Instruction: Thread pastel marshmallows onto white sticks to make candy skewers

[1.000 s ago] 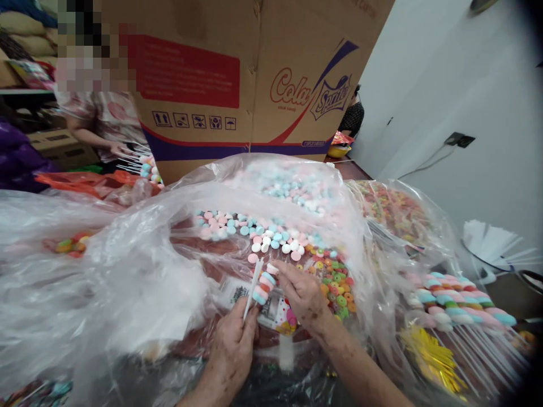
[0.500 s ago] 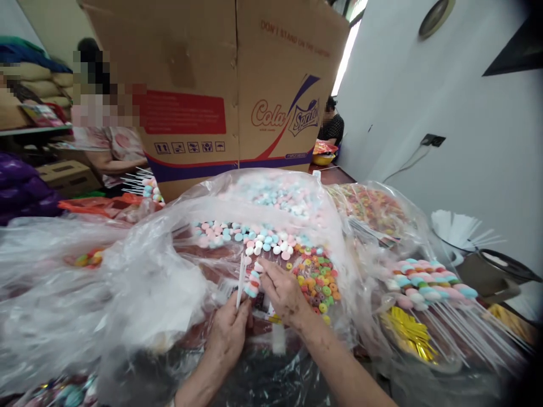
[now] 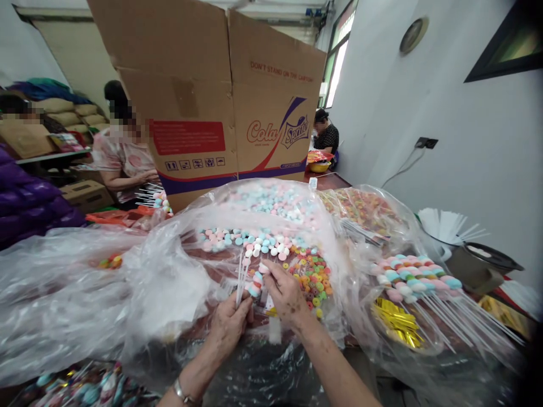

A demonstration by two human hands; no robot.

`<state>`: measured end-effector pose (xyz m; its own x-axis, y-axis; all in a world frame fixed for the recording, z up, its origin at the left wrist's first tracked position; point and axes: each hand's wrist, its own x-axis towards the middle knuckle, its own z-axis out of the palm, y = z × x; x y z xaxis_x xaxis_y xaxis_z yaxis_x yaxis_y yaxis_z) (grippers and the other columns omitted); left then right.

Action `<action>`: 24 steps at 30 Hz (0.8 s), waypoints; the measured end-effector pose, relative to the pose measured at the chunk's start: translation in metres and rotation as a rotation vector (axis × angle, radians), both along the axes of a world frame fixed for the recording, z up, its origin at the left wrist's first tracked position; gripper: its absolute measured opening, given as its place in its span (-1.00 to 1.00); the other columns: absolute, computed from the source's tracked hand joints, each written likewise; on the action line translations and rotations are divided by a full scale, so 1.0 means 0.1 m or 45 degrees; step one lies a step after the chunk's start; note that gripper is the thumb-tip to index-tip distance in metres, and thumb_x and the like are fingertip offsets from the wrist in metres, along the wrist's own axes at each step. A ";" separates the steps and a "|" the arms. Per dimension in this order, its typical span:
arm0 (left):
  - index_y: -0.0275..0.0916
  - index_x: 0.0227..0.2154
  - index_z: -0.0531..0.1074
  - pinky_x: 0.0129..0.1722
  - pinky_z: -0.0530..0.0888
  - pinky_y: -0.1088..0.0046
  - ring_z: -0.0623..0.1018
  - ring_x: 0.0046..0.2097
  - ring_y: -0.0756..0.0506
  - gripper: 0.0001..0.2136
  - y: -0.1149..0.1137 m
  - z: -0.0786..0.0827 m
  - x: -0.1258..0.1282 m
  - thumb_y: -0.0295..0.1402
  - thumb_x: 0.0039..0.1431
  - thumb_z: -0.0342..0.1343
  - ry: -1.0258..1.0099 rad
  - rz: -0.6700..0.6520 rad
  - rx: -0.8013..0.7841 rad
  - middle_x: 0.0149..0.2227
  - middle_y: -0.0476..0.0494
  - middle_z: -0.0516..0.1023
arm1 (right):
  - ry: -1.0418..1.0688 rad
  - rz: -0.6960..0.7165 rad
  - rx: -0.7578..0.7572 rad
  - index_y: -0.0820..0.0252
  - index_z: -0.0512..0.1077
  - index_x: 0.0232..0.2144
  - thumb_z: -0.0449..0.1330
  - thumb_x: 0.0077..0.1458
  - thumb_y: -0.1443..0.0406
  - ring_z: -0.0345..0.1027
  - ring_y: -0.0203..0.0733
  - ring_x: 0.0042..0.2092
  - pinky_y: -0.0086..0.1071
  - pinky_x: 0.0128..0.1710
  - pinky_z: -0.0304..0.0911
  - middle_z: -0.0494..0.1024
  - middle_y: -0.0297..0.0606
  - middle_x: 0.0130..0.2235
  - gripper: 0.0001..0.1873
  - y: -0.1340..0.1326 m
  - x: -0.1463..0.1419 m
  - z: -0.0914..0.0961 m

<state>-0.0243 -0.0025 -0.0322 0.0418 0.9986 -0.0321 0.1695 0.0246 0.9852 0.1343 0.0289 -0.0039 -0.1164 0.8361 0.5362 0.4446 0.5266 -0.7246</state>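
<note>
My left hand (image 3: 227, 328) is closed around a thin white stick (image 3: 240, 275) that points up. A short stack of pastel candy discs (image 3: 255, 281) sits on a stick between my two hands. My right hand (image 3: 285, 293) pinches the top of that stack with thumb and forefinger. Just beyond my fingers lie loose pink, blue and white candy discs (image 3: 254, 240) and a heap of small multicoloured ring candies (image 3: 311, 275), all inside an opened clear plastic bag (image 3: 169, 282).
A large Cola Sprite carton (image 3: 220, 107) stands behind the bag. Finished candy skewers (image 3: 418, 277) and gold foil (image 3: 396, 325) lie at right, with a tub of white sticks (image 3: 449, 229). A seated person (image 3: 123, 164) works at left, another person (image 3: 324, 135) far back.
The camera has tilted up, showing more of the carton and room. Both hands stay together at the candy stack, with the stick still upright in my left hand.
</note>
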 end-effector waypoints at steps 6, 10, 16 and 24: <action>-0.20 -0.62 0.32 -0.68 0.04 0.58 0.16 -0.70 0.07 -0.64 -0.03 0.05 -0.01 -0.03 0.08 0.09 -0.027 -0.052 -0.062 -0.75 0.15 0.21 | 0.050 0.009 -0.053 0.20 0.39 0.08 0.13 0.15 0.34 0.43 -0.14 -0.02 -0.27 0.02 0.35 0.53 -0.11 -0.03 -0.57 -0.07 -0.06 0.07; -0.22 -0.63 0.33 -0.67 0.05 0.58 0.17 -0.70 0.07 -0.61 -0.01 0.08 -0.03 0.01 0.03 0.11 0.021 -0.085 -0.101 -0.78 0.15 0.19 | 0.044 0.005 -0.014 0.23 0.37 0.10 0.09 0.15 0.40 0.40 -0.13 0.05 -0.28 0.09 0.30 0.51 -0.09 0.02 -0.55 -0.08 -0.07 0.09; -0.22 -0.62 0.35 -0.66 0.06 0.59 0.17 -0.69 0.07 -0.58 0.00 0.03 -0.06 0.05 0.05 0.10 0.092 -0.120 -0.102 -0.78 0.14 0.20 | 0.058 0.106 0.040 0.20 0.27 0.19 0.17 0.12 0.36 0.31 -0.15 0.13 -0.29 0.17 0.22 0.41 -0.11 0.10 -0.44 -0.13 -0.08 0.08; -0.23 -0.57 0.48 -0.60 0.27 0.56 0.32 -0.57 0.00 -0.56 -0.04 0.11 -0.10 0.10 0.03 0.17 0.086 -0.189 -0.109 -0.66 0.01 0.38 | 0.422 0.009 -0.160 0.12 0.34 0.08 0.17 -0.05 0.45 0.44 -0.18 -0.07 -0.34 -0.09 0.43 0.50 -0.23 -0.05 -0.42 -0.11 -0.17 0.09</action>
